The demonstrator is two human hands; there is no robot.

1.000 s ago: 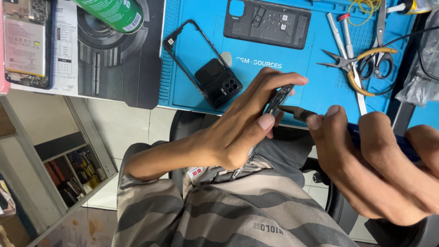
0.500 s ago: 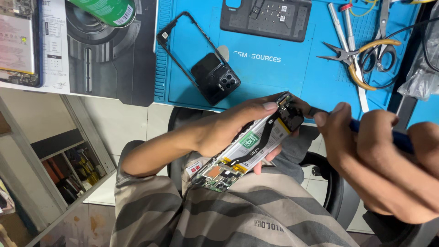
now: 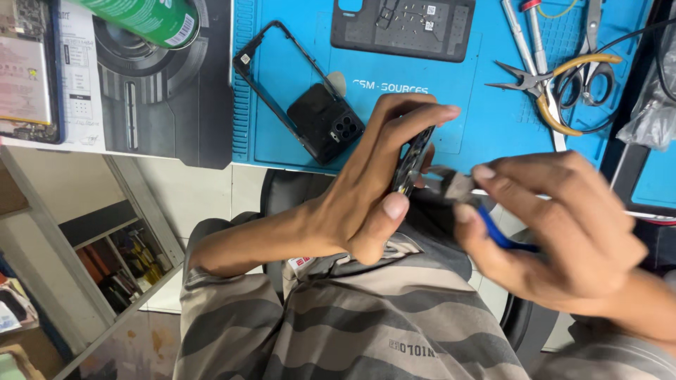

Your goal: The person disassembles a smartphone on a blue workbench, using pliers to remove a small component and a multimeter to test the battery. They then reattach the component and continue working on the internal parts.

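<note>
- The left hand (image 3: 366, 204) pinches a stripped phone body (image 3: 412, 160) edge-on, thumb below and fingers over the top, above the lap just off the tabletop (image 3: 451, 105), so that its rim faces the tool.
- The right hand (image 3: 556, 225) is closed on a blue-handled tool (image 3: 493, 225), its blurred tip at the phone's edge.
- A black phone frame (image 3: 282, 77) and pliers (image 3: 542, 88) lie within reach on the blue mat.

Left hand (image 3: 366, 204) pinches opened phone body (image 3: 412, 160) edge-on, thumb and fingers along its sides. Right hand (image 3: 563, 232) grips blue-handled tool (image 3: 493, 229), tip touching phone. Blue work mat (image 3: 451, 112) behind; pliers (image 3: 549, 91) there.
</note>
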